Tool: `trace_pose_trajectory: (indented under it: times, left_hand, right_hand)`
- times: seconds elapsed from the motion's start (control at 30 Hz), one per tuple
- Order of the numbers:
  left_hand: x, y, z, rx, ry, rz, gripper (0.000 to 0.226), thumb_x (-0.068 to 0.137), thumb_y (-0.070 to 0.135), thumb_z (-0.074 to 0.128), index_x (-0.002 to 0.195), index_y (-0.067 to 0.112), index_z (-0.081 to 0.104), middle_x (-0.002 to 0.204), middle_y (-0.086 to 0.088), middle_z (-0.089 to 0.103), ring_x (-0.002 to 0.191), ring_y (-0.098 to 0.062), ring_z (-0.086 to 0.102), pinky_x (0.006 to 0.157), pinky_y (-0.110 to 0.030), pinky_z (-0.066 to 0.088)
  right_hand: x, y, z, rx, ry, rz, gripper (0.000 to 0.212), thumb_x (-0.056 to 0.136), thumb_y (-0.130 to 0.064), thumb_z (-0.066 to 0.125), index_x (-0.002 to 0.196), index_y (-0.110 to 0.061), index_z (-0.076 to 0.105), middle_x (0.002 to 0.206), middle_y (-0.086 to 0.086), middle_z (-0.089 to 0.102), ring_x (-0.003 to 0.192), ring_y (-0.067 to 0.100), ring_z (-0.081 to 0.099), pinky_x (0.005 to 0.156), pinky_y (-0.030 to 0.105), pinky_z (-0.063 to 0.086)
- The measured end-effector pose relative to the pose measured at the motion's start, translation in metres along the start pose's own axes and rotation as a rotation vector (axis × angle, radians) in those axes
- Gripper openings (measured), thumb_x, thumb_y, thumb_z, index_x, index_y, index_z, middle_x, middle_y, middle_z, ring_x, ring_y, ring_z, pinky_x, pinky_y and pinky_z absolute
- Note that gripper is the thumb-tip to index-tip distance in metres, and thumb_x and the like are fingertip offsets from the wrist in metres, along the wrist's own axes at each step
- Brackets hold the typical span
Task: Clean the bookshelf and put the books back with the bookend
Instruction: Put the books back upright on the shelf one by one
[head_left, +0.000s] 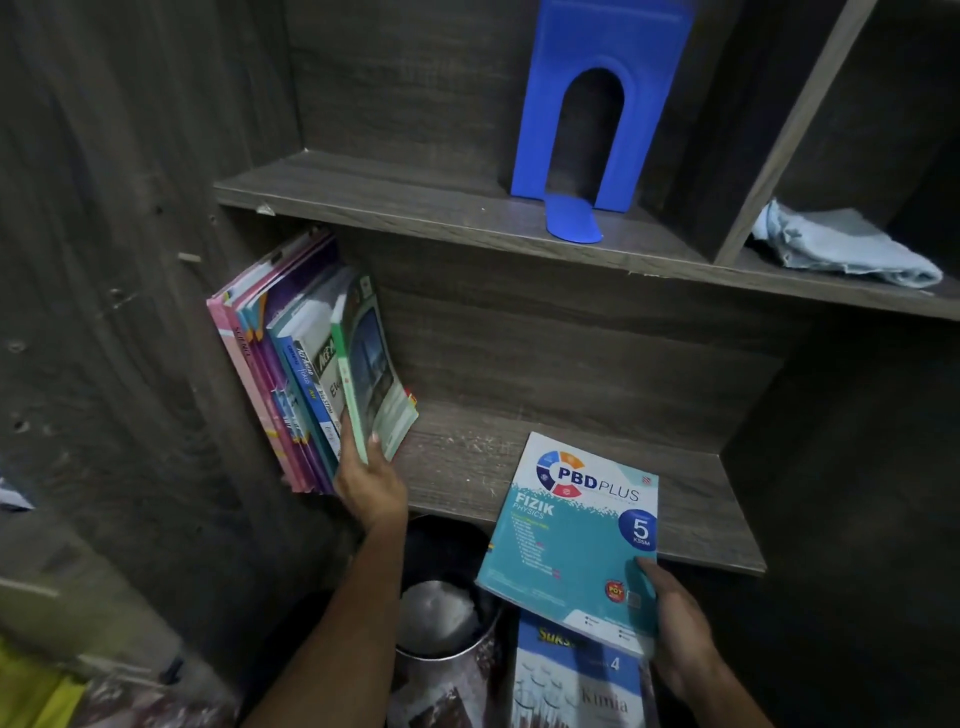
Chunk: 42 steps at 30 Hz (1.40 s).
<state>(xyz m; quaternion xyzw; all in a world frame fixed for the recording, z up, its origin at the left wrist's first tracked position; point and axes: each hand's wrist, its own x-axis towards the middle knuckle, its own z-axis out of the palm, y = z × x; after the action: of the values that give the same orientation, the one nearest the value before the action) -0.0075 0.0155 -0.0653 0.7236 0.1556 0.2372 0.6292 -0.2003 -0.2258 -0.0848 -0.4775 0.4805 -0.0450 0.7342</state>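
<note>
Several books (291, 364) stand leaning against the left wall of the lower shelf (597, 457). My left hand (370, 486) grips the bottom of the outermost green book (371, 364). My right hand (680, 629) holds a teal physics book (571, 540) by its lower right corner, flat over the shelf's front edge. Below it lies a blue chemistry book (576, 680). A blue bookend (597, 119) stands upright on the upper shelf (395, 192).
A crumpled light blue cloth (841, 244) lies in the compartment to the right of the bookend, behind a wooden divider (779, 140). A metal bin (441, 618) stands on the floor below the lower shelf, between my arms.
</note>
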Motion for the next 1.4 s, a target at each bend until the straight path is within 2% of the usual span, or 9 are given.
trace_pose_trajectory:
  times: [0.2, 0.37, 0.47, 0.73, 0.9, 0.97, 1.1, 1.3, 1.4]
  left_hand:
    - [0.001, -0.013, -0.009, 0.432, -0.042, -0.048, 0.041, 0.088, 0.016, 0.070, 0.124, 0.002, 0.057, 0.118, -0.019, 0.053, 0.112, -0.040, 0.053, 0.095, -0.050, 0.046]
    - [0.027, -0.009, -0.027, 0.661, -0.286, -0.220, 0.048, 0.086, 0.041, 0.070, 0.115, 0.003, 0.063, 0.109, -0.023, 0.066, 0.100, -0.041, 0.064, 0.077, -0.040, 0.051]
    - [0.036, -0.010, -0.031, 0.715, -0.376, -0.188, 0.056, 0.090, 0.048, 0.061, 0.113, -0.004, 0.063, 0.110, -0.024, 0.064, 0.101, -0.039, 0.063, 0.080, -0.040, 0.052]
    - [0.023, -0.004, -0.018, 0.564, -0.199, -0.242, 0.060, 0.094, 0.048, 0.056, 0.113, -0.008, 0.061, 0.117, -0.031, 0.060, 0.111, -0.045, 0.057, 0.092, -0.045, 0.046]
    - [0.037, -0.008, -0.017, 0.361, -0.130, -0.434, 0.079, 0.077, 0.045, 0.078, 0.128, -0.007, 0.047, 0.127, -0.030, 0.055, 0.118, -0.044, 0.054, 0.097, -0.046, 0.048]
    - [0.040, -0.011, -0.018, 0.287, -0.101, -0.451, 0.075, 0.071, 0.039, 0.084, 0.120, -0.005, 0.050, 0.122, -0.027, 0.059, 0.111, -0.042, 0.058, 0.093, -0.046, 0.051]
    - [0.034, -0.010, -0.018, 0.283, -0.077, -0.312, 0.032, 0.078, 0.024, 0.080, 0.086, 0.008, 0.053, 0.094, -0.015, 0.063, 0.093, -0.033, 0.061, 0.076, -0.033, 0.045]
    - [0.036, -0.015, -0.023, 0.283, -0.072, -0.251, 0.034, 0.079, 0.023, 0.080, 0.069, 0.015, 0.048, 0.087, -0.014, 0.065, 0.084, -0.029, 0.062, 0.074, -0.031, 0.049]
    - [0.037, -0.022, -0.021, 0.285, -0.118, -0.309, 0.031, 0.079, 0.031, 0.079, 0.077, 0.009, 0.057, 0.093, -0.017, 0.068, 0.090, -0.033, 0.065, 0.080, -0.036, 0.053]
  right_hand:
    - [0.002, 0.002, -0.003, 0.004, -0.025, -0.015, 0.029, 0.098, -0.030, 0.058, 0.120, -0.011, 0.059, 0.101, 0.024, 0.073, 0.095, 0.044, 0.070, 0.090, 0.060, 0.053]
    - [0.005, 0.005, -0.001, -0.019, -0.016, -0.035, 0.028, 0.097, -0.030, 0.058, 0.118, -0.011, 0.059, 0.098, 0.024, 0.074, 0.095, 0.044, 0.070, 0.092, 0.063, 0.051]
    - [0.005, 0.005, 0.000, -0.018, -0.011, -0.026, 0.025, 0.098, -0.031, 0.058, 0.117, -0.015, 0.059, 0.095, 0.023, 0.074, 0.093, 0.044, 0.071, 0.091, 0.064, 0.052]
    - [0.001, 0.004, -0.003, 0.017, -0.024, 0.013, 0.031, 0.096, -0.030, 0.059, 0.122, -0.013, 0.058, 0.106, 0.025, 0.072, 0.099, 0.045, 0.069, 0.094, 0.065, 0.050]
    - [0.000, 0.007, 0.001, 0.027, -0.012, -0.007, 0.030, 0.096, -0.029, 0.059, 0.121, -0.012, 0.058, 0.104, 0.025, 0.072, 0.099, 0.045, 0.069, 0.094, 0.065, 0.049]
    - [-0.001, 0.008, 0.003, 0.029, -0.004, -0.014, 0.027, 0.097, -0.026, 0.058, 0.119, -0.011, 0.058, 0.102, 0.025, 0.072, 0.098, 0.046, 0.069, 0.094, 0.065, 0.049]
    - [-0.002, 0.008, 0.004, 0.042, -0.004, 0.010, 0.029, 0.097, -0.025, 0.058, 0.122, -0.010, 0.057, 0.105, 0.025, 0.072, 0.099, 0.046, 0.069, 0.094, 0.066, 0.049]
    - [-0.004, 0.006, 0.004, 0.016, 0.012, 0.005, 0.022, 0.097, -0.020, 0.059, 0.117, -0.012, 0.058, 0.104, 0.026, 0.072, 0.099, 0.046, 0.069, 0.094, 0.065, 0.049]
    - [-0.005, 0.006, 0.004, -0.011, 0.011, -0.008, 0.022, 0.094, -0.013, 0.061, 0.116, -0.013, 0.059, 0.105, 0.025, 0.071, 0.095, 0.044, 0.070, 0.092, 0.064, 0.051]
